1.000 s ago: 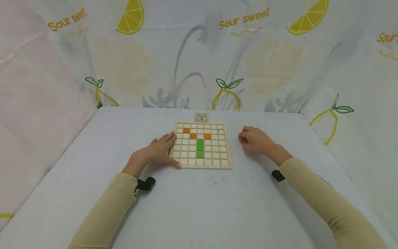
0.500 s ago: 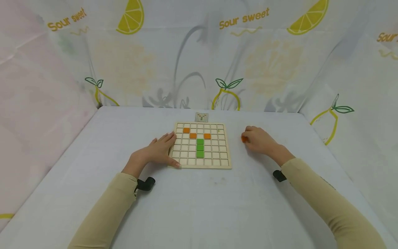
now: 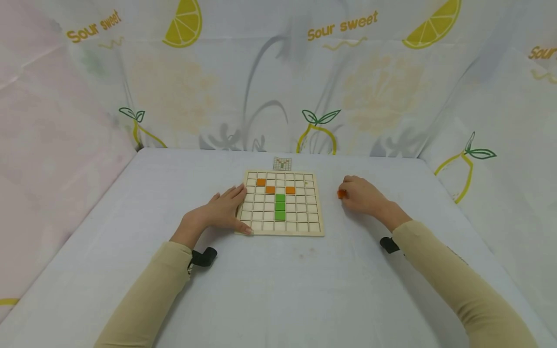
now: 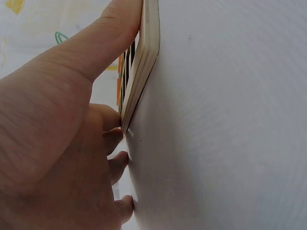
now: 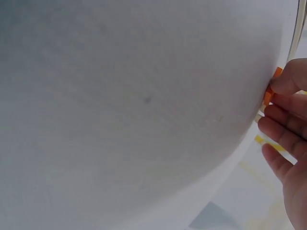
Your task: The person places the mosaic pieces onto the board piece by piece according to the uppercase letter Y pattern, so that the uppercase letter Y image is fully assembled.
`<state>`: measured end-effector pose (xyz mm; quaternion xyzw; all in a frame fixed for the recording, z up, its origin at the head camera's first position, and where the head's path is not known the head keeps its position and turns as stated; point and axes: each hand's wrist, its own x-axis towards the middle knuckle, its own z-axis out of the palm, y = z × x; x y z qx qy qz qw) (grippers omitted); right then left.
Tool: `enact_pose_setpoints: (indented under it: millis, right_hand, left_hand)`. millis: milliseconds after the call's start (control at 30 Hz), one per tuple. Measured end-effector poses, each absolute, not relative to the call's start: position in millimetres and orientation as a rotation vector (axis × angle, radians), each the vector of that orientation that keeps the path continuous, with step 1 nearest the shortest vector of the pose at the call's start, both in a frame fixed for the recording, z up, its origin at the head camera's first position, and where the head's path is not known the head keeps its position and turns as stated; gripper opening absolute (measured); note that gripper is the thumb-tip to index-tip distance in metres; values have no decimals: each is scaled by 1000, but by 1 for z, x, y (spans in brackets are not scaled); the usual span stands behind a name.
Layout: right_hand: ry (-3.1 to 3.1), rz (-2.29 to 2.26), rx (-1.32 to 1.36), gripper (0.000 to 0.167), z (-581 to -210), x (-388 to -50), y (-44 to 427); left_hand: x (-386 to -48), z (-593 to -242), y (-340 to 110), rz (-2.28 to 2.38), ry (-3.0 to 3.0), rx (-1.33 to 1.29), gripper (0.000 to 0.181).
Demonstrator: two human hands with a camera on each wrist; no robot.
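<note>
A wooden grid board (image 3: 257,226) lies flat on the white table. On it are three orange square tiles (image 3: 290,190) and a column of three green square tiles (image 3: 280,207). My left hand (image 3: 222,210) rests along the board's left edge, fingers spread and thumb on its near left corner; the left wrist view shows the thumb (image 4: 91,40) over the rim. To the right of the board, my right hand (image 3: 362,195) pinches an orange tile (image 3: 341,194) low over the tabletop. In the right wrist view, orange (image 5: 278,72) shows on both sides of the thumb tip; whether that is one tile or two, I cannot tell.
Just behind the board lies a small card (image 3: 282,164) printed with a grid pattern. A lemon-print cloth (image 3: 226,87) hangs behind the table (image 3: 278,290) and at its sides. Black wrist straps (image 3: 204,256) sit at both cuffs.
My right hand has shifted slightly right, away from the board, and more of the orange tile shows at its fingertips. The left hand and the tiles on the board stay put.
</note>
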<state>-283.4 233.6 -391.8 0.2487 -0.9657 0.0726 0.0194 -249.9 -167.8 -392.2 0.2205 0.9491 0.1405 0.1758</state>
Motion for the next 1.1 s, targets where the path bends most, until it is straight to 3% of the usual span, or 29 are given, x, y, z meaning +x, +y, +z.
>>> enact_pose_setpoints:
  millis: [1100]
  right_hand:
    - [-2964,275,805,16,-388,-301,203]
  left_hand:
    - [-248,-392,-171,395,2675,648,128]
